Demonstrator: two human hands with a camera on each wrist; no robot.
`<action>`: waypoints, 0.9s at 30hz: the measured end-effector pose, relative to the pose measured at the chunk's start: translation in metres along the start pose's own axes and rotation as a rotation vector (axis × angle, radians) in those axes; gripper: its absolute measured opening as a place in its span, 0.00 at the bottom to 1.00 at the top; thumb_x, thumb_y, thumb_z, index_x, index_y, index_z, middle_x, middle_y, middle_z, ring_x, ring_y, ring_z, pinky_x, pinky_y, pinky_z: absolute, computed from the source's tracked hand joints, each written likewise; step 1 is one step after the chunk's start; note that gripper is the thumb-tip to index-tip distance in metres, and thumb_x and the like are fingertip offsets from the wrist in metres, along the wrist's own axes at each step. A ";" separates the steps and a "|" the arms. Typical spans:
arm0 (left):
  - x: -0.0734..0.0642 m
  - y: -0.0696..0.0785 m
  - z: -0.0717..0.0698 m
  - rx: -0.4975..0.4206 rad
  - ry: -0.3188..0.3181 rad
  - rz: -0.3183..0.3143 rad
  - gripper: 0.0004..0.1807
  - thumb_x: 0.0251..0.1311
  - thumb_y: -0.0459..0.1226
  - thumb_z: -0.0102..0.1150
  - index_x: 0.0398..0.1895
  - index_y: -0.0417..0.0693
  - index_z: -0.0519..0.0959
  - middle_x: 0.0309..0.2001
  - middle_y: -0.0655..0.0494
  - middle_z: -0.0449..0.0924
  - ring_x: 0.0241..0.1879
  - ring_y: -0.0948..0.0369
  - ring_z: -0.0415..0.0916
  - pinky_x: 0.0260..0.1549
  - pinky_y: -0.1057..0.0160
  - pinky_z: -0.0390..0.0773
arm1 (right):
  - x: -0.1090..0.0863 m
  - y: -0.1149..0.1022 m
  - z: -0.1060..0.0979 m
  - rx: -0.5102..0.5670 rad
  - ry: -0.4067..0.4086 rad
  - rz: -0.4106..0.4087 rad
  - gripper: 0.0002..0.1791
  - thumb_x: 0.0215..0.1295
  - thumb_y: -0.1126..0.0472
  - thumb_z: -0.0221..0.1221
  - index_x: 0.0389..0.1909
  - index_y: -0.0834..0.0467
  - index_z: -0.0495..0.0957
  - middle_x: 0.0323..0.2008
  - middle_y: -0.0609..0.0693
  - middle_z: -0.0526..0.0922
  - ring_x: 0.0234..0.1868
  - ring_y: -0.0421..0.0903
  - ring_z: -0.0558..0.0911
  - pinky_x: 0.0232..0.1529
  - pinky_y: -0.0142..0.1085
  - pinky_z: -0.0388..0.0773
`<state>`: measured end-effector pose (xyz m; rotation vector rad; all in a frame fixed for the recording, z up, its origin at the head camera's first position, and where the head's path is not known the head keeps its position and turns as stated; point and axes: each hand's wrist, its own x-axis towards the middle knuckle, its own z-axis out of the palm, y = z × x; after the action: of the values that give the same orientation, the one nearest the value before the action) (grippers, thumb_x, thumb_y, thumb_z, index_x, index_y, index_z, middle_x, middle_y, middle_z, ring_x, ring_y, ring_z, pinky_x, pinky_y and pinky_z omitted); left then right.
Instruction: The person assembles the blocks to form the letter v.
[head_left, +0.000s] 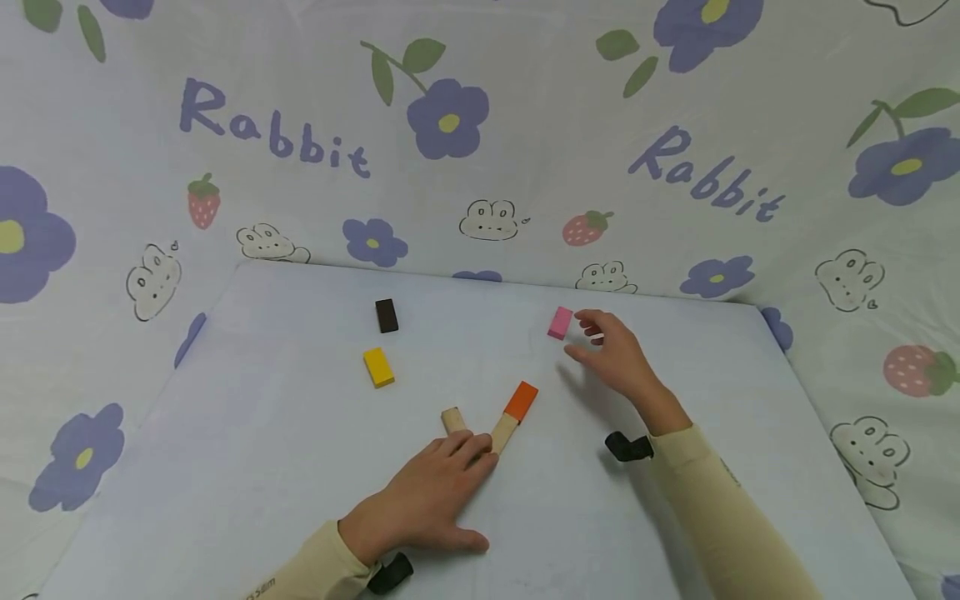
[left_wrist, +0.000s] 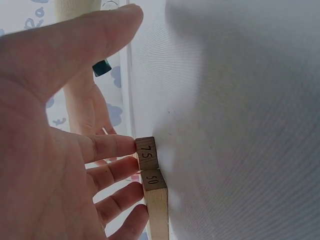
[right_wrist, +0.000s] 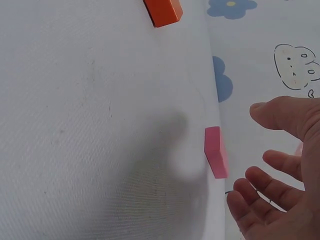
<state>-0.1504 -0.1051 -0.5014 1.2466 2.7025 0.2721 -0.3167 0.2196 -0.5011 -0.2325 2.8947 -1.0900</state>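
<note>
My left hand [head_left: 431,492] lies over two plain wooden blocks, its fingers fairly straight and their tips on them. One wooden block [head_left: 453,420] leans to the left, the other wooden block [head_left: 503,432] to the right, and the hand hides their near ends. In the left wrist view, these ends read 75 [left_wrist: 146,153] and 50 [left_wrist: 152,180]. An orange block [head_left: 521,402] sits end to end with the right-hand wooden one. Holding nothing, my right hand [head_left: 618,358] hovers with thumb and fingers apart, just right of a pink block [head_left: 560,322].
A yellow block [head_left: 378,367] and a dark brown block [head_left: 386,316] lie on the left half of the white table [head_left: 247,400]. Behind the table's far edge hangs a cloth [head_left: 525,125] printed with flowers, strawberries and rabbits.
</note>
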 end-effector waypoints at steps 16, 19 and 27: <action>-0.001 0.000 -0.002 -0.016 -0.003 -0.005 0.52 0.59 0.67 0.73 0.77 0.45 0.71 0.77 0.50 0.65 0.73 0.52 0.62 0.71 0.51 0.69 | 0.014 0.005 -0.005 0.026 -0.011 -0.025 0.36 0.73 0.61 0.69 0.77 0.65 0.68 0.66 0.66 0.76 0.66 0.62 0.76 0.70 0.56 0.74; -0.001 0.000 -0.002 -0.024 -0.005 -0.008 0.52 0.59 0.67 0.73 0.77 0.45 0.71 0.77 0.50 0.64 0.73 0.52 0.62 0.71 0.50 0.69 | 0.015 0.005 -0.005 0.035 -0.020 -0.021 0.36 0.73 0.61 0.69 0.77 0.65 0.68 0.66 0.67 0.76 0.66 0.63 0.76 0.70 0.56 0.74; -0.001 0.000 -0.003 -0.030 -0.014 -0.011 0.52 0.59 0.67 0.73 0.78 0.45 0.71 0.78 0.50 0.64 0.74 0.52 0.61 0.72 0.51 0.68 | 0.018 0.007 -0.004 0.038 -0.027 -0.001 0.36 0.73 0.60 0.69 0.78 0.64 0.67 0.66 0.66 0.76 0.65 0.63 0.77 0.70 0.56 0.74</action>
<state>-0.1506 -0.1065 -0.4988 1.2211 2.6824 0.3009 -0.3357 0.2245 -0.5030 -0.2445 2.8477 -1.1325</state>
